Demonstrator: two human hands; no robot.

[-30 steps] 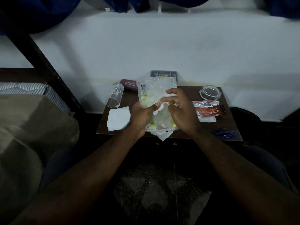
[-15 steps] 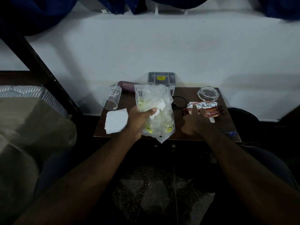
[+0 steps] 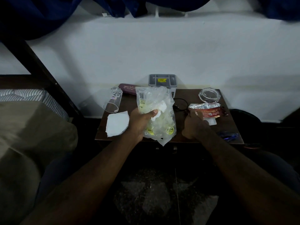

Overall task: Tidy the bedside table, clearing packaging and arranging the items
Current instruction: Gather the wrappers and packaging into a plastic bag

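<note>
My left hand (image 3: 140,121) grips a clear plastic bag (image 3: 159,111) with yellow print, held upright over the front middle of the dark wooden bedside table (image 3: 178,137); crumpled white paper shows inside the bag. My right hand (image 3: 194,125) closes on the left end of a red and silver foil wrapper (image 3: 207,109) lying on the table's right side. A flat white tissue (image 3: 117,123) lies at the front left. A clear drinking glass (image 3: 112,100) lies on its side at the left edge.
A grey compartment organiser (image 3: 162,80) and a maroon spectacle case (image 3: 127,88) sit at the back. A glass ashtray (image 3: 209,95) is back right, a black cable (image 3: 180,105) mid-table, a blue item (image 3: 228,136) front right. The bed (image 3: 32,120) is left.
My right hand left the plastic bag, moved right and took hold of the foil wrapper. My left hand keeps the bag, now held alone.
</note>
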